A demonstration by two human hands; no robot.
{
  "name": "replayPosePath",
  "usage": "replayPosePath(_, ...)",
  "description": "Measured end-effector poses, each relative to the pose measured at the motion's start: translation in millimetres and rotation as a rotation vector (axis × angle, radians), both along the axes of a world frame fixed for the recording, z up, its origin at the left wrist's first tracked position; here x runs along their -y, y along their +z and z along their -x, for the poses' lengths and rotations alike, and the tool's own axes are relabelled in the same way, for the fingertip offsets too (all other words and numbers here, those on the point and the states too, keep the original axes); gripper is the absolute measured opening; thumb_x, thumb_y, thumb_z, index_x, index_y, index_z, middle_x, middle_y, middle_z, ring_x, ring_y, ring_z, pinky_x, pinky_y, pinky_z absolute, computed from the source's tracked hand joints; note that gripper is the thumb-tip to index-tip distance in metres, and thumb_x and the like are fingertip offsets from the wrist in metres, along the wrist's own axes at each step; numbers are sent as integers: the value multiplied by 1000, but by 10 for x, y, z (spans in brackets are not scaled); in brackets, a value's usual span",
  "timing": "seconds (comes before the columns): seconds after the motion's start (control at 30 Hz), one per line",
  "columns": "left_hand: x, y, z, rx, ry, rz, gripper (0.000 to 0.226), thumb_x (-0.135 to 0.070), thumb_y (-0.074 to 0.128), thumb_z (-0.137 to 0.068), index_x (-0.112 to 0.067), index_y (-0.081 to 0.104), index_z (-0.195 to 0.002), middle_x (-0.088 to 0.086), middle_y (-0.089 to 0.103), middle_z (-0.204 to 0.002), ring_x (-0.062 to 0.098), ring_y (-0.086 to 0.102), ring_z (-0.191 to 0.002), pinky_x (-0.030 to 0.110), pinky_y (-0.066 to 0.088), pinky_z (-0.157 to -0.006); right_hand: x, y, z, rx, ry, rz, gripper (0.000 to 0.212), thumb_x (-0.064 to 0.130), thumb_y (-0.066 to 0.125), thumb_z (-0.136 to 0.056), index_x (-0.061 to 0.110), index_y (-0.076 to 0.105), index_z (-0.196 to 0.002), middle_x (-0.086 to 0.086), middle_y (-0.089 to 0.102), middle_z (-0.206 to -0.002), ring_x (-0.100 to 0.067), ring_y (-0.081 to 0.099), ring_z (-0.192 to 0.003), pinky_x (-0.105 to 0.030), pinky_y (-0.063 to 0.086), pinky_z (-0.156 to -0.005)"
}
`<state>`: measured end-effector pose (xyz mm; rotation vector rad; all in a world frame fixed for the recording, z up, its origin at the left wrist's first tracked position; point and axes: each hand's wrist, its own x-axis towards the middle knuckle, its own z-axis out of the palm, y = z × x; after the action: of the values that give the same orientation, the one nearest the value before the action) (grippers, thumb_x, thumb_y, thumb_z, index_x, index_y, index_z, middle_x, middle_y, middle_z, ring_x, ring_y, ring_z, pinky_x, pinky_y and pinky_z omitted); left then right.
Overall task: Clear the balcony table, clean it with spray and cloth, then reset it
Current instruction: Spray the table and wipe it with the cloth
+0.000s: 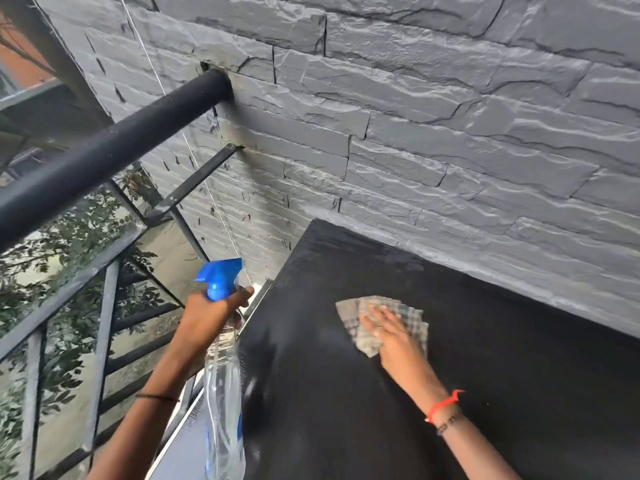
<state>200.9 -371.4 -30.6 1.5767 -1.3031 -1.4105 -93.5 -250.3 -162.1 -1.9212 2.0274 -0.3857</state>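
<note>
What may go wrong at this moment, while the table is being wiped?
1. The left hand grips the bottle beside the table edge, near the open railing. If the bottle slips, it may fall between the bars.
2. The right hand presses the cloth flat, close to the rough stone wall. A long wipe may scrape the fingers.
</note>
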Motion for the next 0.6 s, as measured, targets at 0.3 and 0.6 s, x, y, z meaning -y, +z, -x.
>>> replayPosePath(0.3, 32, -8, 44, 23, 1, -5, 17, -20, 75, -81, -7, 66, -75, 15, 64, -69, 14, 51, -46, 32, 41, -58, 1094, 189, 564, -26, -306, -9, 43, -2, 46, -89, -4, 50, -132, -16, 37, -150, -29, 27, -142, -35, 18, -120)
replayPosePath(0.6, 49, -28, -52, 26, 45, -7, 16, -16, 74, -81, -4, 64, -77, 11, 61, -67, 9, 50, -39, 26, 42, -49, 1029, 91, 164, -85, -9, 2, 56, -1, 42, -92, 14, 35, -146, 0, 20, -158, -18, 12, -148, -26, 4, -122)
